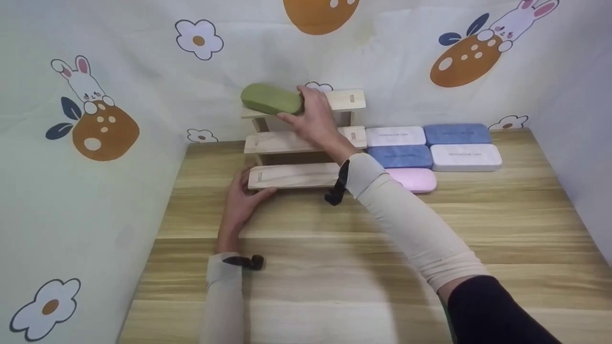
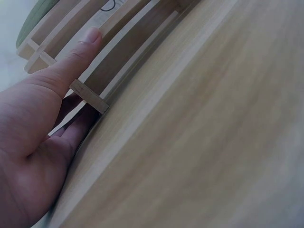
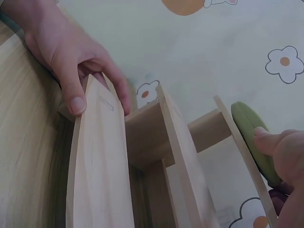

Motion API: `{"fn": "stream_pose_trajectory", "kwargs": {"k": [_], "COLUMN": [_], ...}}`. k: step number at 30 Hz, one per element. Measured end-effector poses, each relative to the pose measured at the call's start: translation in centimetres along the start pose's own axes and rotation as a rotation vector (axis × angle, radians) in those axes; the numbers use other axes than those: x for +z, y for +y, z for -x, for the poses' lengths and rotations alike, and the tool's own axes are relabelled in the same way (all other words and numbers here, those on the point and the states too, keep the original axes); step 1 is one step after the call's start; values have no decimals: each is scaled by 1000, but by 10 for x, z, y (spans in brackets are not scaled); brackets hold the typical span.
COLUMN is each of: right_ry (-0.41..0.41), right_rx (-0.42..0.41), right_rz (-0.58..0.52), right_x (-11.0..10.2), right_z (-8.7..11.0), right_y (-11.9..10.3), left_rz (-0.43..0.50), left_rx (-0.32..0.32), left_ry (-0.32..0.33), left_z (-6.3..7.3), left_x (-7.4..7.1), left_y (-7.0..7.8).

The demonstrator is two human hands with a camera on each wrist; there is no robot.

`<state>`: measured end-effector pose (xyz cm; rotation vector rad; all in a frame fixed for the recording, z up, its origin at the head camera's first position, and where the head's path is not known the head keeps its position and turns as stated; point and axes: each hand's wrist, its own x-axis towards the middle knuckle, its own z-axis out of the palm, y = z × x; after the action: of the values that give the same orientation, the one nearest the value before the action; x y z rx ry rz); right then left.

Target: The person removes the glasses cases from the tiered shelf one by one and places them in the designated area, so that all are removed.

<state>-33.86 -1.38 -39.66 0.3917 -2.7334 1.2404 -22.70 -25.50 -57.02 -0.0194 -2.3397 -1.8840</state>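
A green glasses case [image 1: 271, 99] lies on the left part of the top tier of a three-tier wooden display rack [image 1: 296, 177]. My right hand [image 1: 315, 114] holds the case by its right end, thumb in front and fingers behind. In the right wrist view the green case [image 3: 251, 137] sits against the top board, with the right thumb on it. My left hand [image 1: 241, 200] grips the left end of the rack's lowest board. The left wrist view shows the left thumb over that board's front edge, the other fingers partly hidden behind.
Right of the rack, white cases [image 1: 466, 157] and blue cases [image 1: 457, 134] lie in two rows on the wood-grain table [image 1: 311, 267]. A pink case [image 1: 416, 180], partly covered by the right sleeve, lies before them. A printed cloth wall [image 1: 258, 52] stands close behind the rack.
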Motion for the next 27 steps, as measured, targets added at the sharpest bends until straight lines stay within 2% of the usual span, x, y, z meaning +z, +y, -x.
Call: {"fn": "stream_pose_trajectory", "kwargs": {"k": [6, 13, 22, 27], "right_ry": [-32, -58, -11, 29], "right_rx": [-51, -91, -183, -160], "right_rz": [-21, -146, -295, -404], "right_x": [-10, -23, -38, -50], "right_z": [6, 16, 34, 46], "right_y": [6, 15, 38, 50], "left_rz": [16, 10, 14, 12], "left_rx": [26, 41, 32, 27], "left_ry": [0, 11, 5, -3], "left_z": [-1, 0, 2, 2], "left_x": [-1, -1, -1, 0], "left_y": [2, 2, 2, 3]}}
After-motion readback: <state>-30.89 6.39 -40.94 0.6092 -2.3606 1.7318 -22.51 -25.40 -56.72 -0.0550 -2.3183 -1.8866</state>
